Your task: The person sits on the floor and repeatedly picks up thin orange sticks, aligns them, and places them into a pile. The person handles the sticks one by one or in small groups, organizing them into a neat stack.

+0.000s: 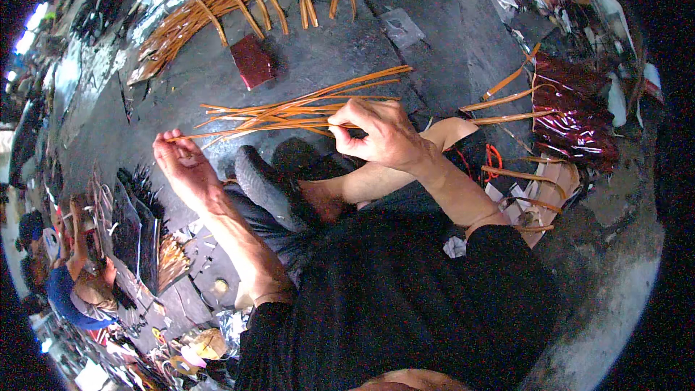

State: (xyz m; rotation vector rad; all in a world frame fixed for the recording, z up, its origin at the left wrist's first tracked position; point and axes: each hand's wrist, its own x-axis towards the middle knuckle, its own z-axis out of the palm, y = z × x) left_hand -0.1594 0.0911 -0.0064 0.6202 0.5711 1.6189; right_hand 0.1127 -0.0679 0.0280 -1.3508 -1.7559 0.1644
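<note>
Between my two hands runs a thin orange-brown strip [242, 130], roughly level across the picture. My left hand [187, 163] pinches its left end with the fingertips, palm partly turned up. Thumb and forefinger of my right hand [376, 130] close on the strip's other part; the exact grip there is partly hidden by the fingers. Just beyond, a loose crisscross pile of similar strips [304, 107] lies on the dark grey floor, passing close behind my right hand.
A big bundle of strips [174, 40] lies at the far left, near a dark red block [252, 62]. At right are a shiny dark red sheet [572, 112] and a cardboard piece with bands [546, 188]. My shoe [268, 181] sits close below the strips. Another person [76, 289] works at left.
</note>
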